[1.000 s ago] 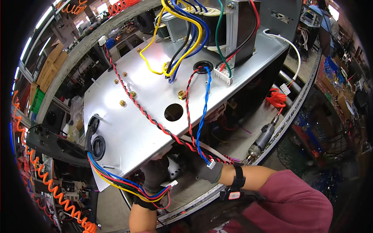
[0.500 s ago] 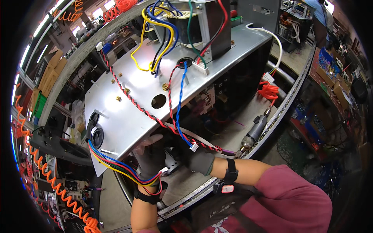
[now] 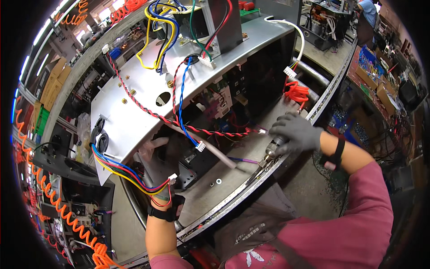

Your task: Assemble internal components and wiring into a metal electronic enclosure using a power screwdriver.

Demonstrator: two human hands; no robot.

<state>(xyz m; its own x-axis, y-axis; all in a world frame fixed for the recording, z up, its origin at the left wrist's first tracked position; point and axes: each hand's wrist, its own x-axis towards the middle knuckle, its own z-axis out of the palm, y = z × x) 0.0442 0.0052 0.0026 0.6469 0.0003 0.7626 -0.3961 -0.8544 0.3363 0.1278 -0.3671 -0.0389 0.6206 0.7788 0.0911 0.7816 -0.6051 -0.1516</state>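
My right hand [image 3: 295, 133], in a grey glove, is wrapped round a grey air screwdriver [image 3: 274, 149] lying along the bench's front rail, bit toward the front left. Reaching under a shiny metal panel [image 3: 139, 85], my left hand [image 3: 165, 193] is mostly hidden by the panel and a bundle of coloured wires [image 3: 127, 174]; its fingers do not show. Beside it, below the panel, sits a black perforated bracket [image 3: 190, 172]. A red-and-black twisted cable [image 3: 148, 110] and a blue-and-white one [image 3: 182, 92] with a white connector [image 3: 200, 146] hang over the panel's front edge.
A washer [image 3: 219, 181] and a small nut lie on the bench. An orange coiled hose [image 3: 296, 92] rises behind the screwdriver. Metal rails [image 3: 313, 74] stand to its right. A transformer with yellow and blue wires [image 3: 168, 38] tops the panel. Another person [image 3: 368, 13] stands far right.
My right hand has moved right from under the panel's front edge and taken hold of the air screwdriver. The bracket, washer and nut now show. My left hand remains under the panel.
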